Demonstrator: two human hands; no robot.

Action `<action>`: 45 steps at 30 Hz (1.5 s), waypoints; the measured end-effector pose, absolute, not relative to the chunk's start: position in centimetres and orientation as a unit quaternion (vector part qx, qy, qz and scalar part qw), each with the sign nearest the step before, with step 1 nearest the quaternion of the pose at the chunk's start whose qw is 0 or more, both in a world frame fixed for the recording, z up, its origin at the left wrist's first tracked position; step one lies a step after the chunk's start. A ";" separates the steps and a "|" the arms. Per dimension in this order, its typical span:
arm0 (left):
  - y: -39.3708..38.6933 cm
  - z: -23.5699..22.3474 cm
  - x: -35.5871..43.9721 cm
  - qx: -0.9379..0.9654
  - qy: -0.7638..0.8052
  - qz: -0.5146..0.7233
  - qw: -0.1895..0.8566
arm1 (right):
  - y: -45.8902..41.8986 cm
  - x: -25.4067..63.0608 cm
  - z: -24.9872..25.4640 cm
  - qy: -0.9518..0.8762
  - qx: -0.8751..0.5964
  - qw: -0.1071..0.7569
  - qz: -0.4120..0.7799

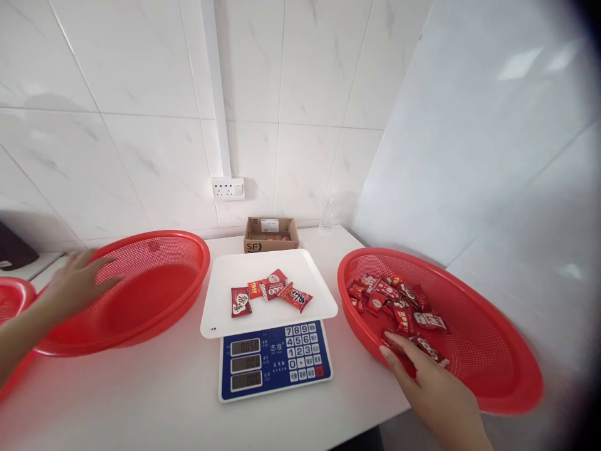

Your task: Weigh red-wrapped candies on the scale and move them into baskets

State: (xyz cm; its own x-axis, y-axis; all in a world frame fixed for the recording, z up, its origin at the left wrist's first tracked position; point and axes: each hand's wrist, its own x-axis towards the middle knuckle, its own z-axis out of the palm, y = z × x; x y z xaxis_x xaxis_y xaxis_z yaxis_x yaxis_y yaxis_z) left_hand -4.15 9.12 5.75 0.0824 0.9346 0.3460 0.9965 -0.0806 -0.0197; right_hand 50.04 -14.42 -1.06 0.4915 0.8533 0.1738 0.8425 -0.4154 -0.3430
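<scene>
My left hand [77, 282], blurred by motion, hovers over the left end of a red plastic basket [200, 285] with its fingers spread; no item shows in it. On the right, my right hand [432, 382] grips the near rim of another red basket [511, 376], thumb and forefinger on either side. Inside that basket lies a heap of small red snack packets [399, 304], some beside my fingertips. Between the baskets stands a digital scale [277, 389] with a white tray [220, 269]. Several red snack packets [241, 302] lie on the tray, and its top display reads about 0.050.
Behind the scale is an open cardboard box [271, 246] with a few packets inside. A clear plastic bottle [328, 216] stands by the wall. Part of a third red basket [16, 294] shows at far left. Tiled wall with a socket [228, 188] borders the white table [154, 401].
</scene>
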 end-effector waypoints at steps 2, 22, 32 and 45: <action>8.4 5.9 1.3 -0.772 -0.613 -0.152 0.070 | -14.4 50.0 -1.1 -0.501 -0.843 0.196 0.016; 7.2 3.1 21.4 -0.906 -0.421 0.000 -0.033 | -14.6 49.8 -2.1 -0.532 -0.825 0.180 -0.056; 7.0 3.2 20.8 -0.918 -0.395 0.026 0.001 | -14.6 50.2 -3.1 -0.544 -0.812 0.191 -0.096; 7.8 8.5 9.5 -0.793 -0.602 -0.089 0.029 | -14.6 50.0 -2.4 -0.560 -0.797 0.189 -0.122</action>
